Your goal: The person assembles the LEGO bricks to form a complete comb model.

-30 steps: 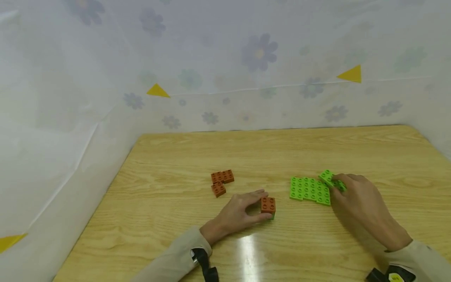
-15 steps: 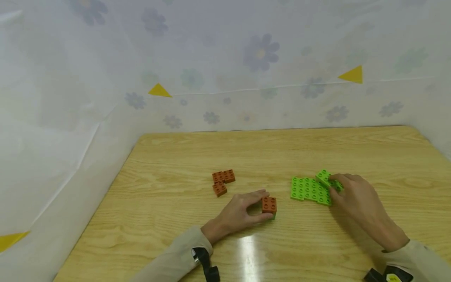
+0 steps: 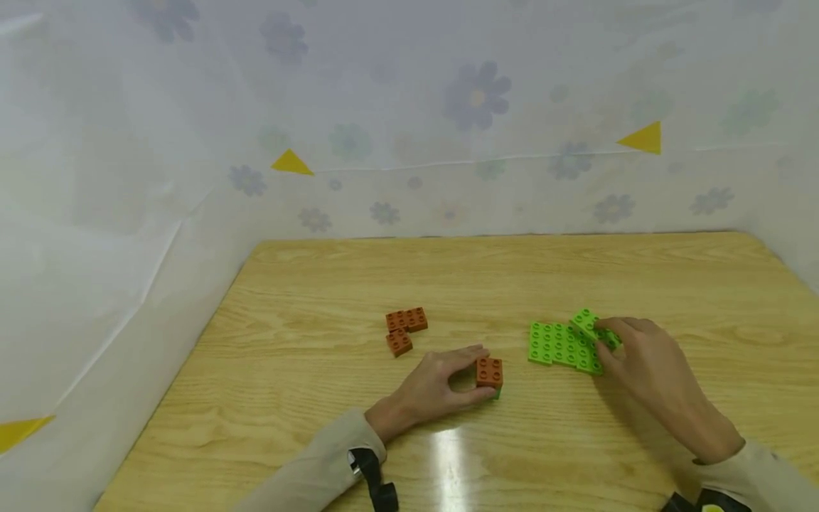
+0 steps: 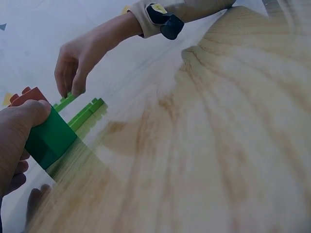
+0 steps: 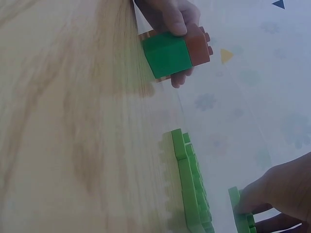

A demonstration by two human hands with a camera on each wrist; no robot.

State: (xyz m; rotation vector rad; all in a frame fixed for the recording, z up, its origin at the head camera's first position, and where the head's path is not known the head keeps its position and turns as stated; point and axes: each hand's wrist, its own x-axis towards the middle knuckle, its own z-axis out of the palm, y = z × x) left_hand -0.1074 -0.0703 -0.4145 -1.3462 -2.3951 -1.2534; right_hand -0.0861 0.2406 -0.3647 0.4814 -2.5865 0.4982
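Note:
My left hand [image 3: 435, 384] grips a small stack standing on the table between thumb and fingers. A reddish-brown brick [image 3: 489, 371] with studs forms its top, and a dark green block [image 4: 51, 141] lies beneath. Over to the right, my right hand [image 3: 652, 377] pinches a thin light green studded plate [image 3: 584, 323] between thumb and fingers. In the right wrist view a gap shows between this held plate [image 5: 239, 213] and a row of light green plates [image 5: 189, 179]. That row lies flat on the table, its pieces side by side and slightly offset.
Several reddish-brown bricks [image 3: 399, 331] sit grouped on the wooden table [image 3: 320, 284], left of and beyond my left hand. A white flower-patterned sheet [image 3: 409, 142] with yellow triangles hangs behind the table and along its sides.
My right hand has shifted slightly left with the light green plate, which now overlaps more of the row in the head view. The left hand keeps its grip on the stack.

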